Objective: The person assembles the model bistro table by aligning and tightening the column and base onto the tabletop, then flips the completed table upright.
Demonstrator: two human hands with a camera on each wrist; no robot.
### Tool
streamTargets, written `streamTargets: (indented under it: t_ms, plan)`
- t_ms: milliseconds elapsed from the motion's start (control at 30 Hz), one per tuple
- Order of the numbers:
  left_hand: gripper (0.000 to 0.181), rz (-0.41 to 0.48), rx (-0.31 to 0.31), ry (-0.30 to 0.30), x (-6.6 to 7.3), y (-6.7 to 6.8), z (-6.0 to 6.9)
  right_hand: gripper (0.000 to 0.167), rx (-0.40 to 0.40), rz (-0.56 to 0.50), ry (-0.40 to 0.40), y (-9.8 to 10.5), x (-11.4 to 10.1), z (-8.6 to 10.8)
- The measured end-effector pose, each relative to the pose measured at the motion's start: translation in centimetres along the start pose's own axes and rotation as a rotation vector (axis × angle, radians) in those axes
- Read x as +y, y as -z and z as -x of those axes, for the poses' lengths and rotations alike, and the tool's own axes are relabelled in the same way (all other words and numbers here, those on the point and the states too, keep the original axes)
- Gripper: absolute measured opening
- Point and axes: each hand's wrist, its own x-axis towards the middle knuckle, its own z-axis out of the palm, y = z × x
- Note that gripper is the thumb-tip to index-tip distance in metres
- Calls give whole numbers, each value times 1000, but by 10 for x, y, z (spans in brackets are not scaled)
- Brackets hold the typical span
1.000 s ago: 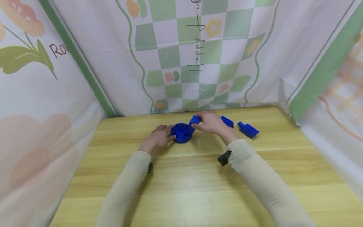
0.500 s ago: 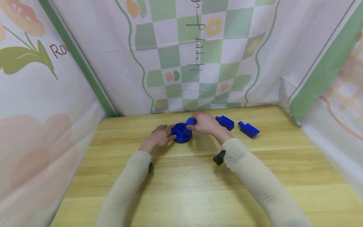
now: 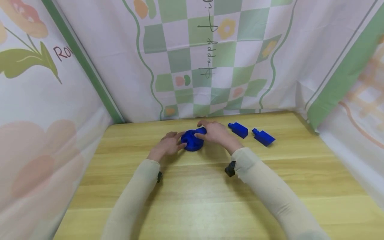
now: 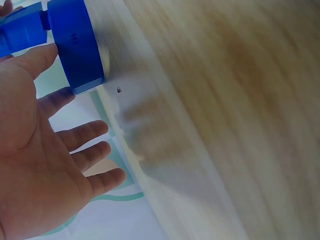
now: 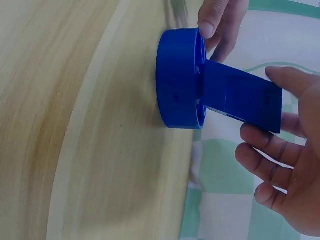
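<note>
A round blue disc (image 3: 192, 141) with holes in its top lies on the wooden table. One blue block (image 5: 242, 95) stands tilted on the disc, its narrow end at a hole; how deep it sits is hidden. My right hand (image 3: 214, 132) holds this block loosely by its upper end between thumb and fingers, with the index finger raised in the head view. My left hand (image 4: 47, 150) touches the rim of the disc (image 4: 77, 45) with thumb and index finger. Its other fingers stretch out straight, off the disc.
Two more blue blocks with short pegs lie to the right of my right hand: a nearer block (image 3: 238, 130) and a farther block (image 3: 263, 137). Patterned cloth (image 3: 210, 93) hangs behind the wooden table (image 3: 192, 200) and at both sides.
My right hand has moved left and brought the block from beside the disc onto it. Its index finger has lifted. The left hand and disc have stayed nearly still.
</note>
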Motion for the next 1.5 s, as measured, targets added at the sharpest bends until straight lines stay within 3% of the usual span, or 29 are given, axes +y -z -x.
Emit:
streamTargets:
  t_ms: [333,500,667,933,1067,1233,1400,1500]
  plan:
    - [68,14,6,-8,0,2,0,46,-8,55,59,3,3,3]
    - [68,24,5,-7,0,1,0,51,-35,47,54,3,1,4]
    - [68,21,6,-2,1,2,0,59,-64,38,122,5,2,7]
    - [68,15,3,-2,2,4,0,52,-25,130,114,0,-4,4]
    - [67,23,1,2,3,2,0,49,-47,120,139,-1,-4,4]
    - [67,16,-1,18,3,1,0,35,-14,125,147,-3,-4,3]
    - [68,23,3,5,2,1,1,49,-10,121,144,-7,-5,1]
    - [68,32,4,4,2,2,1,62,-31,120,192,-7,-5,0]
